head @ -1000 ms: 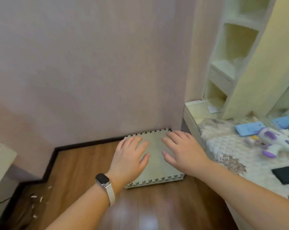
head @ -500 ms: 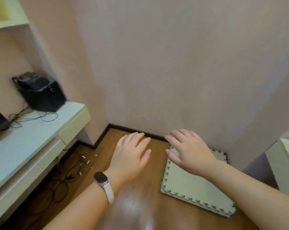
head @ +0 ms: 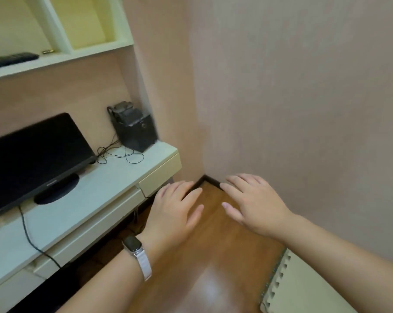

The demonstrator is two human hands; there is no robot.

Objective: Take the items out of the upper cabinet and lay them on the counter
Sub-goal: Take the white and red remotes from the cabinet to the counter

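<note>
An open pale-yellow upper cabinet [head: 62, 53] hangs on the wall at the top left. On its shelf lie a dark remote-like item [head: 11, 59] and a small gold object [head: 47, 51]. Below it runs a white counter [head: 114, 177]. My left hand [head: 175, 211], with a watch on the wrist, and my right hand [head: 252, 202] hover palm down over the wooden floor, fingers straight and holding nothing, to the right of the counter's end.
A black monitor [head: 33, 159] and a black box-shaped device [head: 134, 127] with loose cables stand on the counter. A drawer front [head: 160, 175] faces my left hand. A pale foam floor mat [head: 304, 288] lies at the bottom right. Pink walls meet in the corner ahead.
The view has swung left: the foam mat slid to the bottom right, and the counter, monitor and upper cabinet came into sight. Both hands keep the same spread pose.
</note>
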